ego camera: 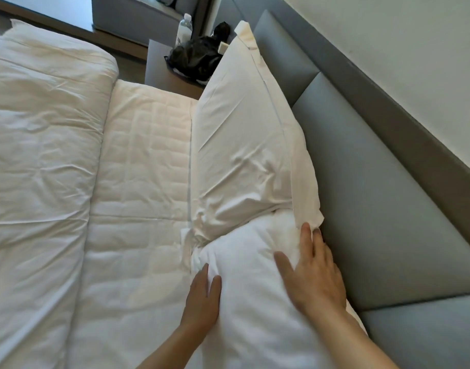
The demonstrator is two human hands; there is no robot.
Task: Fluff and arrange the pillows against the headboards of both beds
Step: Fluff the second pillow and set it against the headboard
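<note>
Bed (138,161) filled most of the view, quilted white mattress pad exposed across its middle. Grey padded headboard (375,182) ran along the right side, set in panels, with a pale wall above it.

Duvet (39,155), white and creased, lay bunched along the left side of the bed, folded back from the pillow end.

Far pillow (241,123), in a white case with a stitched border, leaned tilted against the headboard, its near end crumpled and overlapping the near pillow.

Near pillow (255,283), white and puffy, lay at the head of the bed with its right edge against the headboard, touching the far pillow at its upper end.

Nightstand tabletop (159,67) stood beyond the bed's far edge. On it sat a black plastic bag (195,58) and behind that a clear water bottle (185,27).

Right hand (312,272) was flat and spread on the near pillow's upper right part, fingers straight, fingertips reaching the far pillow's corner beside the headboard; gripping nothing.

Left hand (203,299) pressed the near pillow's left edge, fingers straight and together, partly sunk into the fabric; gripping nothing.
</note>
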